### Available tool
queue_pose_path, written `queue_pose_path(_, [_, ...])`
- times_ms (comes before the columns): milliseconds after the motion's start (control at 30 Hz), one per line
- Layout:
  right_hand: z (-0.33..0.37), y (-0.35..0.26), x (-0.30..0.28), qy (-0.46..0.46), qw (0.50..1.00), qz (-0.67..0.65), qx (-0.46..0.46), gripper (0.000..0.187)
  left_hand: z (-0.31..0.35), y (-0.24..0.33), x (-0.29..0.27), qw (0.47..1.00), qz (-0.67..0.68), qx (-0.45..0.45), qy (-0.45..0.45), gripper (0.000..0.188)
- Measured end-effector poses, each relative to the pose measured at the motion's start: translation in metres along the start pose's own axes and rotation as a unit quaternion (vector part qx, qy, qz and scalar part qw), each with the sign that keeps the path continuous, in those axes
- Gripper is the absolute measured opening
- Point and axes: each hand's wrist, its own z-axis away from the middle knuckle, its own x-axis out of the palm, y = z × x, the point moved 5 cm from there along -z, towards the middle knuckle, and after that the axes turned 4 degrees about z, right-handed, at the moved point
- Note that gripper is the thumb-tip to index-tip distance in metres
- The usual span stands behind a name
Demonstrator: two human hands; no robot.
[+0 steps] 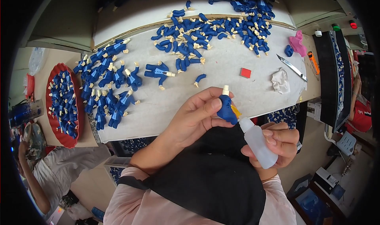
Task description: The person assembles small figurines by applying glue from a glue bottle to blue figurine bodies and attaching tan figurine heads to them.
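Between the thumb and fingers of my left hand (196, 114) is a small blue figurine torso (226, 109) with a cream neck peg pointing up. A yellow-orange patch (236, 111) shows beside it; I cannot tell what that is. My right hand (283, 140) grips a translucent white squeeze bottle (261, 146), tilted with its nozzle up against or very near the torso's lower side. Beyond my hands, a loose blue arm (200, 80) with a cream hand lies on the white tabletop (170, 110), near a blue torso with arms (159, 73).
Assembled blue bodies (113, 72) crowd the table's left. Many loose arms (190, 37) spread across the back. A red scalloped tray (78, 122) holds more parts. Rightward lie a red square (245, 72), crumpled white cloth (280, 82), a cutter knife (292, 68) and pink cloth (298, 44).
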Motion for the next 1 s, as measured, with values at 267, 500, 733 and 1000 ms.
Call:
queue_pose_path(267, [-0.0008,-0.0004,0.0013,0.001,1.0,0.021,-0.004,0.045,0.0003,-0.0014,0.0,1.0,0.011,-0.004,-0.002,0.029])
queue_pose_path(500, [0.0004,0.0006,0.0009,-0.002,1.0,0.019,-0.006,0.045,-0.0006,-0.0008,0.0022,0.999,0.043,-0.013,-0.024,0.024])
queue_pose_path(733, [0.0009,0.0008,0.0009,0.0,1.0,0.029,-0.01,0.045,-0.0011,0.0002,0.0036,0.999,0.036,-0.005,-0.017,0.024])
queue_pose_path(1000, [0.0005,0.0008,0.0015,-0.009,0.999,0.031,-0.011,0.044,-0.0013,0.0038,0.0013,0.999,-0.021,0.037,0.013,0.026])
